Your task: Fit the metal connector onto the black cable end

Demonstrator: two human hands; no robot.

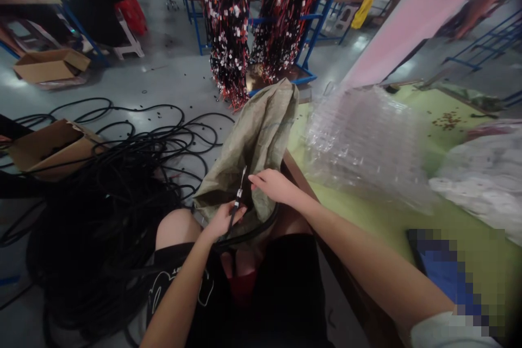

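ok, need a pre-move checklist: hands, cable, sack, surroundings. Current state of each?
1. Left hand has the cable near its end: ok.
2. Cable end exposed, pointing up and away from the lap: ok.
3. Right hand touching the cable end: cannot tell; its fingertips are close beside it.
4. Sack mouth open toward the person: ok.
5. Cable pile on the floor tidy: not ok, loose loops spread out.
6. Bubble wrap away from the hands: ok, it lies on the table to the right.
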